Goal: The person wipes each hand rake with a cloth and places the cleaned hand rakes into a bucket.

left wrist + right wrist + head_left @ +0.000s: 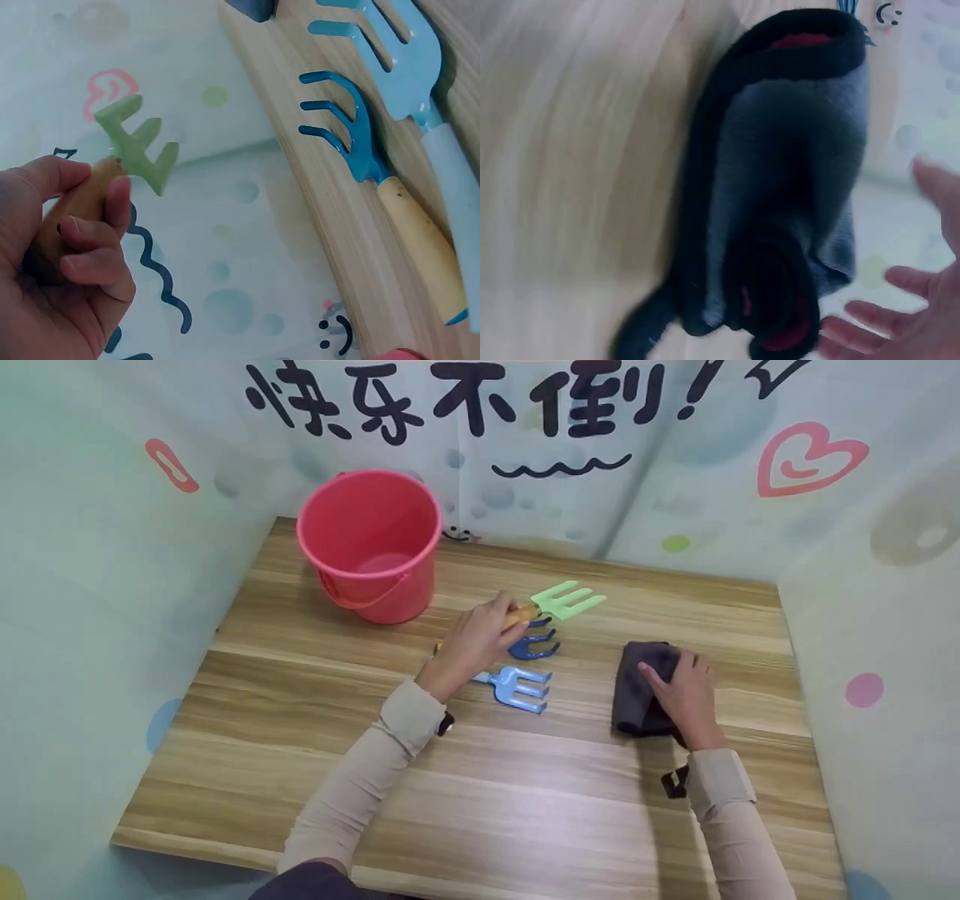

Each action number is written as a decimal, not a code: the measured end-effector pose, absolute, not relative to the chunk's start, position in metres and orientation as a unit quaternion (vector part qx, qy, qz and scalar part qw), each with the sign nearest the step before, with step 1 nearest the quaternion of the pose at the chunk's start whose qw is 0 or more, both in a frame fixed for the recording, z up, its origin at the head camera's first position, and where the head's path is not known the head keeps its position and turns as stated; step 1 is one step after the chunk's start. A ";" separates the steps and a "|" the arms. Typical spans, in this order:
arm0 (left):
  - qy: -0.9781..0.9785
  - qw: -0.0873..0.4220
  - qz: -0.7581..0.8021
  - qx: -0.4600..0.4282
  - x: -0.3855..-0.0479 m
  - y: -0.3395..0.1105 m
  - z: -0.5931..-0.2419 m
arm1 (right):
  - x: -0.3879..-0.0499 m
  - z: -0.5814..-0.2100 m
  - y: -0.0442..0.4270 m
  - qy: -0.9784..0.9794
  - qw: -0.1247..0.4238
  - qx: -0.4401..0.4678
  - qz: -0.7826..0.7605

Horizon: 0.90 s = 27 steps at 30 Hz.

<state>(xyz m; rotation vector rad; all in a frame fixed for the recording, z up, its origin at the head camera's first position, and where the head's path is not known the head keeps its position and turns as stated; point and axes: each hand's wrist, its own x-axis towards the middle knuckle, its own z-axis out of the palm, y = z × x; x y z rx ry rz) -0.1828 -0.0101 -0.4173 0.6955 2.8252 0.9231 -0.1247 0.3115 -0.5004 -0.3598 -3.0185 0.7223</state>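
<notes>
Green fork (568, 600) is in the left grip (472, 637), its fingers pinching the wooden handle (75, 210); left wrist view shows the tines against the backdrop (247, 75), so I judge it lifted off the surface (487, 810). Right grip (688, 690) is spread over the dark cloth bundle (787, 157), fingers extended rather than clasping; firm contact cannot be told. Progress, as judged: one tool picked up, not yet set down; dark blue rake (352, 135) and light blue fork (517, 688) lie unheld, side by side, handles converging. Red bucket (420, 581) shows no item in the visible part of its interior. Bundle sits on the right part of the surface, partly folded, red lining showing at its ends. Handling of these remaining pieces appears left to do; work looks early. Edges: bucket stands near the rear left corner, close to the backdrop; bundle has a strip of bare wood between it and the right edge. Room: tight under the left grip, where the dark blue rake lies just below the green fork in head view; wider between the blue tools and the bundle, and widest across the front, where bare wood runs to the near edge.
</notes>
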 end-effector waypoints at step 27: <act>0.884 0.068 0.385 0.254 -0.140 -0.028 -0.488 | -0.138 -0.523 0.327 -0.938 -0.009 -0.174 0.299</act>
